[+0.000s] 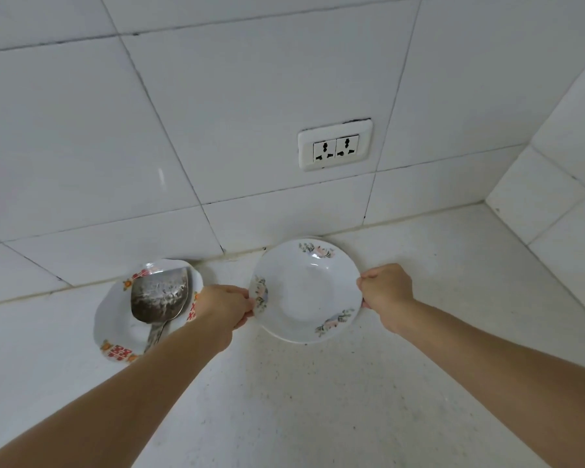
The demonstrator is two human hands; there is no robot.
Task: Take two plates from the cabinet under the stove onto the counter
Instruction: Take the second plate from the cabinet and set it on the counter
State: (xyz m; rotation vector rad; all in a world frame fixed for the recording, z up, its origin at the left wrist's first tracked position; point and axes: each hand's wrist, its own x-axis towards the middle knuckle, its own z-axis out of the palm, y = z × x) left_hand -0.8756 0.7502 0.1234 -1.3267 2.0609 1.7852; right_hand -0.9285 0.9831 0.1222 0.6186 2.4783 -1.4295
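Pale speckled stone surface [301, 400], left hand [222, 307] and right hand [387, 295] each gripping one side of a round white plate with pink flowers [306, 290] near the wall, beside a red-patterned plate [115, 327] holding a metal ladle [159, 298], white wall socket [335, 145] behind

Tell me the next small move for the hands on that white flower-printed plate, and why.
Probably lower it flat and let go. Both the left hand and right hand pinch opposite rims of the white flower-printed plate, near the pale speckled counter; whether a second plate lies beneath is unclear.
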